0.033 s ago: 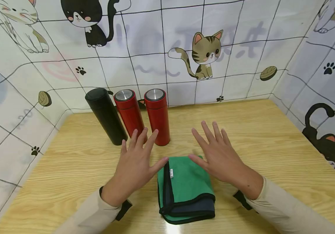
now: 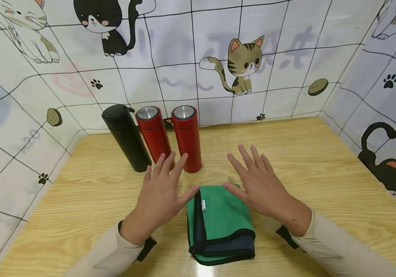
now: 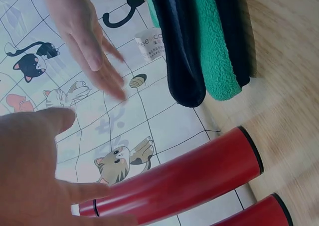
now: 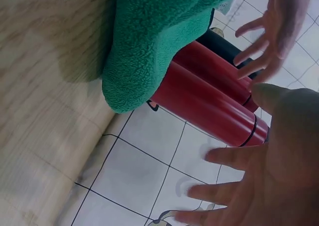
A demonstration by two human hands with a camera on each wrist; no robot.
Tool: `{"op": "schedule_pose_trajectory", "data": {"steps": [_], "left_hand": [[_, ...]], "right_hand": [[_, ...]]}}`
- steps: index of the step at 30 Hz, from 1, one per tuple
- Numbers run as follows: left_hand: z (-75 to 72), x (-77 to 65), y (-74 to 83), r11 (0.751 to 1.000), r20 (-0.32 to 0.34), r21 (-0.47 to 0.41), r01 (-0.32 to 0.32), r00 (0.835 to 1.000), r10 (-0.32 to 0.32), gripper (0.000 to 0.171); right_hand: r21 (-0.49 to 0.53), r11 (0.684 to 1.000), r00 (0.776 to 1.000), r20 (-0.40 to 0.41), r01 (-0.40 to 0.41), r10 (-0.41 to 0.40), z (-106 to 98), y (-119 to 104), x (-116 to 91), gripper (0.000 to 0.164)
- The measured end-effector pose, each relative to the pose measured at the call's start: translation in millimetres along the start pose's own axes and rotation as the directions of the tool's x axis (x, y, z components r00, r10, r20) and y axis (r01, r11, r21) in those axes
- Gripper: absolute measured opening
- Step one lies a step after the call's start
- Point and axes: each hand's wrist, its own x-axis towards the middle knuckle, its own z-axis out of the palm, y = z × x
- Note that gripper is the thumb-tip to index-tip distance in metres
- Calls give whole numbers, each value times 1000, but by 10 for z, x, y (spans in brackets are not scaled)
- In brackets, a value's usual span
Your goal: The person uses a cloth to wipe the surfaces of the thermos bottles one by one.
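Observation:
A folded green towel (image 2: 225, 211) with black edging, a dark blue-grey reverse and a small white label lies on the table between my hands. My left hand (image 2: 161, 196) hovers with fingers spread, its thumb over the towel's upper left corner. Fingers of my right hand (image 2: 258, 186) are spread too, thumb over the towel's upper right corner; neither hand holds anything. Beyond the left fingertips stand a black flask (image 2: 127, 138), a red flask (image 2: 153, 132) with a silver lid top, and a second such red flask (image 2: 187, 138). The left fingers partly cover the red flasks' bases.
The pale wooden table (image 2: 322, 184) reaches back to a white wall covering (image 2: 170, 42) printed with cats and grid lines. Side walls with the same print close in the left and right. Dark straps (image 2: 146, 248) sit at both wrists.

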Motion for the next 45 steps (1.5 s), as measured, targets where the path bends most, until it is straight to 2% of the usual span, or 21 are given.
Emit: {"op": "schedule_pose_trajectory", "data": {"steps": [4, 6, 8, 10, 13, 17, 20, 22, 29, 33, 36, 37, 40, 45], "left_hand": [[-15, 20, -6, 998, -94, -46, -41, 995, 37, 73], [-23, 46, -8, 994, -141, -95, -62, 989, 49, 70], [-20, 88, -13, 984, -158, -161, -71, 986, 45, 69], [2, 141, -20, 966, -144, -253, -55, 989, 18, 72], [46, 232, -40, 914, -106, -406, -7, 994, -40, 82], [121, 375, -70, 802, -21, -595, 60, 996, -91, 96], [187, 479, -84, 736, 48, -668, 110, 993, -105, 103], [228, 536, -88, 713, 80, -687, 140, 990, -117, 105], [334, 691, -97, 685, 96, -711, 159, 987, -130, 105], [384, 785, -100, 635, 73, -759, 143, 988, -135, 101], [428, 859, -113, 592, 34, -798, 110, 990, -138, 98], [441, 879, -118, 585, 22, -804, 104, 989, -146, 96], [474, 923, -135, 568, -1, -817, 98, 985, -171, 92], [476, 938, -142, 565, 11, -814, 135, 976, -217, 86]], "right_hand": [[3, 1000, 997, 75, -6, 6, -2, 37, -24, 53], [12, 1000, 987, 161, -14, 12, -3, 60, -45, 48], [24, 1000, 969, 246, -15, 8, 0, 81, -65, 49], [33, 999, 953, 303, -11, 1, 14, 95, -81, 51], [40, 999, 941, 338, -3, -10, 42, 113, -98, 56], [35, 999, 933, 360, 9, -21, 79, 129, -108, 59], [15, 1000, 922, 386, 22, -26, 104, 139, -112, 59], [-1, 1000, 919, 394, 27, -25, 120, 146, -115, 58], [9, 1000, 916, 402, 17, -20, 158, 150, -126, 53], [39, 999, 914, 405, 7, -22, 173, 136, -114, 50], [60, 998, 912, 410, -5, -20, 181, 120, -97, 48], [69, 998, 911, 413, -9, -21, 185, 113, -92, 47], [102, 995, 907, 421, -11, -33, 189, 87, -86, 46], [161, 987, 906, 414, 21, -87, 189, 60, -82, 38]]}}
